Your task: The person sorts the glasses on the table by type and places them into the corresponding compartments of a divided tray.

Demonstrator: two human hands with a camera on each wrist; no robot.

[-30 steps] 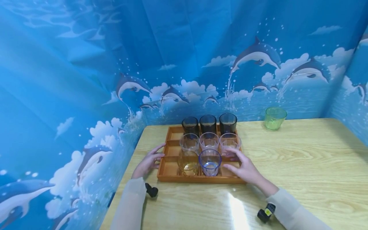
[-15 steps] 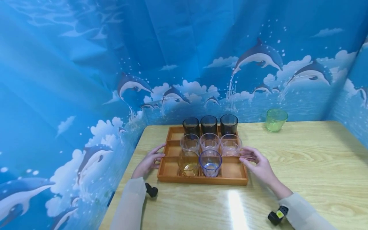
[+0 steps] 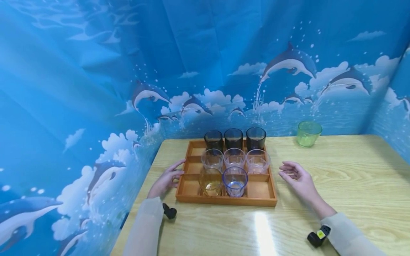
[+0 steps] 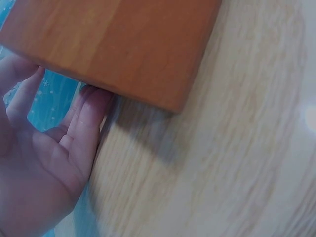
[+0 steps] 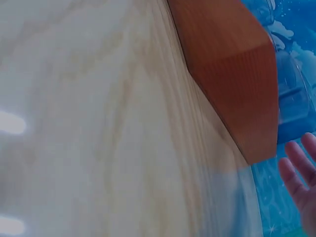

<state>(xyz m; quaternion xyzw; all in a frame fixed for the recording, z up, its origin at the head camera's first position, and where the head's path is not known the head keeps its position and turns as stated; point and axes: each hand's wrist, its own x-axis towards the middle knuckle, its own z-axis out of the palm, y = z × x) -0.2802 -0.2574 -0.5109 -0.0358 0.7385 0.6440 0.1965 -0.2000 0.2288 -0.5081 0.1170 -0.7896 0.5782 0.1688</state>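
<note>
A wooden compartment tray [image 3: 225, 201] lies on the table. Three dark cups stand in its back row, the rightmost dark cup [image 3: 255, 139] among them. Three clear cups fill part of the middle row, with one clear cup [image 3: 257, 163] at the right end. In front stand an amber cup [image 3: 210, 184] and a blue-rimmed cup [image 3: 235, 184]; the front right compartment holds nothing. My left hand [image 3: 164, 182] touches the tray's left side with extended fingers. Off the tray's right side, apart from it, my right hand [image 3: 301, 183] hovers with loosely bent fingers and nothing in it.
A green cup [image 3: 308, 134] stands at the back of the wooden table [image 3: 352, 177], right of the tray. Behind the table hangs a blue dolphin-print curtain [image 3: 224, 64], which also runs along the left and right sides.
My right hand has drawn away from the right-hand clear cup and moved right, past the tray's edge. My left hand stays against the tray.
</note>
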